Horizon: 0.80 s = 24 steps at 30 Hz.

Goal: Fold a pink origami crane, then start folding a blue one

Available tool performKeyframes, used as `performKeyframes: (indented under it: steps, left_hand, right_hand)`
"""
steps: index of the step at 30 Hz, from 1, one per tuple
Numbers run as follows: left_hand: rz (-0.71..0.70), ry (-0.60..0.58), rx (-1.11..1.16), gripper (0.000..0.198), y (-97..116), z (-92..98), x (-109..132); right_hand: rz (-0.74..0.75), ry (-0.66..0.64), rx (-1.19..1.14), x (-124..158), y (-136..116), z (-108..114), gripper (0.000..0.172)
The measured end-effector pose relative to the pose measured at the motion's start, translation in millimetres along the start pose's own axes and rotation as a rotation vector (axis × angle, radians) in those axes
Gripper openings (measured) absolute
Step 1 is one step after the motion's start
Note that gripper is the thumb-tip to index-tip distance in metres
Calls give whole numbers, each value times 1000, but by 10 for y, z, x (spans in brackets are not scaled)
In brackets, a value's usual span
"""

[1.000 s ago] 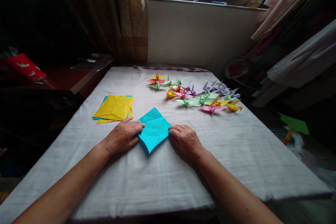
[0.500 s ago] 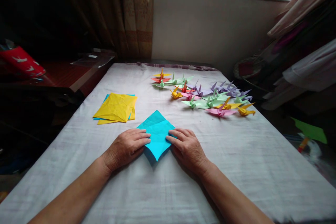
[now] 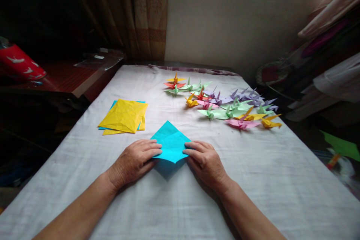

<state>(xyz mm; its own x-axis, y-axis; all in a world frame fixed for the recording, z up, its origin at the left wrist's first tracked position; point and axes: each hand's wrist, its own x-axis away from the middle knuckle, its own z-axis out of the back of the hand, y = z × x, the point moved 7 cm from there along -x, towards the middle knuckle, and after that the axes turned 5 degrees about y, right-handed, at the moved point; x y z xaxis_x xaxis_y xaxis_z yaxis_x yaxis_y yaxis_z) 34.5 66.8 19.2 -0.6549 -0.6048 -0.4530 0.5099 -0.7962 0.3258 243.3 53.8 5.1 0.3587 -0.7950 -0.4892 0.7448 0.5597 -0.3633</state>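
A blue paper sheet lies at the middle of the cloth-covered table, one corner pointing away from me and its near corner raised off the cloth, with a shadow beneath. My left hand grips its left corner, fingertips on top and thumb hidden below. At the right corner, my right hand holds the paper the same way. Beyond my left hand rests a loose stack of yellow paper with blue edges showing under it. Several folded paper cranes in green, purple, pink, yellow and red stand at the back right.
The white tablecloth covers the table. At the left, a brown side table bears a red container and clear plastic packets. A curtain and a wall stand behind; hanging clothes are at the right.
The blue paper's near corner has risen and moved away from me. My right hand has shifted slightly right. The whole view has shifted a little.
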Motion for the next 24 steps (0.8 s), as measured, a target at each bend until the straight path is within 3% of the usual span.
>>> performKeyframes:
  steps: [5, 9, 17, 22, 24]
  left_hand:
    - [-15, 22, -15, 26, -30, 18, 6]
    - [-20, 51, 16, 21, 37, 63, -33]
    - [115, 49, 9, 7, -20, 78, -77]
    - [-35, 55, -103, 14, 132, 102, -116]
    - [-63, 70, -217, 17, 198, 107, -127]
  right_hand:
    - [-8, -13, 34, -8, 15, -10, 30]
    - [-22, 23, 32, -27, 33, 6, 24]
    - [-108, 3, -18, -61, 117, 6, 17]
    - [41, 93, 22, -65, -123, 137, 47]
    - [139, 128, 24, -69, -285, 189, 48]
